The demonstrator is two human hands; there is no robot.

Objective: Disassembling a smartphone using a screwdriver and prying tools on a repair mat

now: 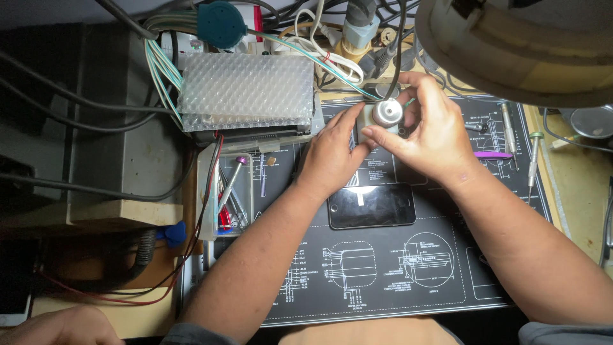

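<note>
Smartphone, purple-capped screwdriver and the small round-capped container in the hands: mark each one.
Smartphone (371, 206), head view, middle of its dark screen.
Purple-capped screwdriver (234, 172), head view, on its metal shaft.
Small container (387, 113), head view, on its round silver cap.

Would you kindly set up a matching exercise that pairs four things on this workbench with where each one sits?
Things:
1. small white container with a metal cap
2. dark phone
3. bubble wrap
4. purple flat tool

Places:
A. on top of the box at the upper left of the mat
B. between the left hand and right hand
C. on the mat to the right of the right hand
D. flat on the mat below both hands

Pairs: 1-B, 2-D, 3-A, 4-C
</note>
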